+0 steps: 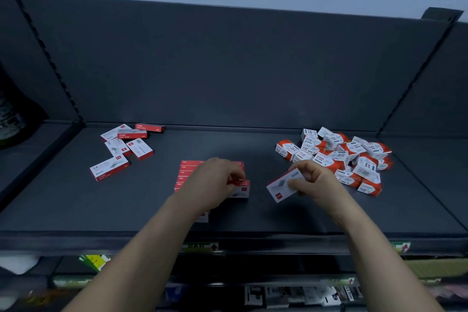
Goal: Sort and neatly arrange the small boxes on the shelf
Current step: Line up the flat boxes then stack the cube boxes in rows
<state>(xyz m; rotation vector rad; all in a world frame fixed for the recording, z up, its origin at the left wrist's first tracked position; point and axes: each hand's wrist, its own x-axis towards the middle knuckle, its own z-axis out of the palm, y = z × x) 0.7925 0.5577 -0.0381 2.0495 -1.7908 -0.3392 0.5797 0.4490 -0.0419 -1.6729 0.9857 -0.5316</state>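
Head view: on the shelf (76,205), the left grip (217,182) curls its fingers round the end box (241,189) at the near right of the red row (187,172); the right grip (311,180) pinches a box (279,190) by its edges, tilted, just above the shelf; strays (110,167) lie far left, the clip pile (336,157) right. They look like light, stiff cartons with slick faces; best taken across the narrow sides, gently, lest the card dent.

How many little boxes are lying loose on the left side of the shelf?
6 loose boxes: one furthest back, two overlapping beside it, two just in front, one alone nearest the front. Another could hide beneath the overlap.
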